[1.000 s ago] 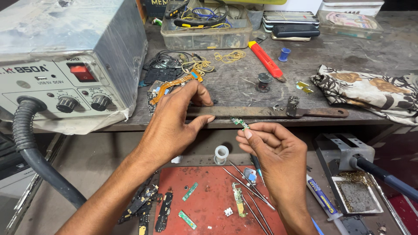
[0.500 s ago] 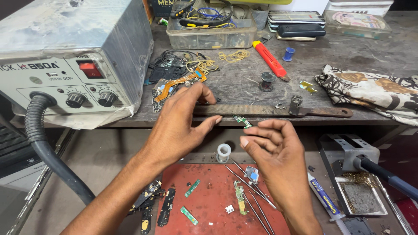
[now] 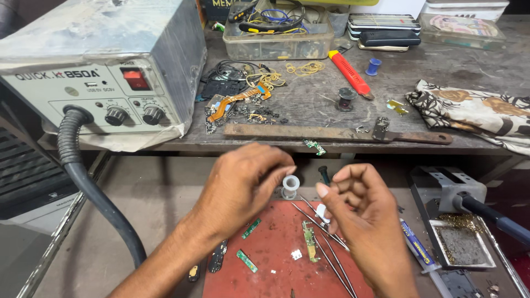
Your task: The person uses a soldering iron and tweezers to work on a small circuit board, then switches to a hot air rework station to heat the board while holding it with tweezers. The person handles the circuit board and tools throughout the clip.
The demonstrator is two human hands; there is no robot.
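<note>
Over the red work mat (image 3: 276, 259), the left hand (image 3: 243, 185) hovers with its fingers curled loosely together, fingertips just beside a small white solder spool (image 3: 290, 185); whether they pinch anything cannot be told. The right hand (image 3: 361, 218) is to its right, fingers folded in around a thin dark-tipped tool (image 3: 324, 175) that pokes up beside the spool. Metal tweezers (image 3: 323, 234) and small green circuit boards (image 3: 247, 260) lie on the mat, with a grey hot-air rework station (image 3: 105, 72) at far left.

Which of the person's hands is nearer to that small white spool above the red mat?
Left. The left hand has its fingertips right beside the white spool, on its left. The right hand sits a bit farther off, to the spool's lower right.
</note>
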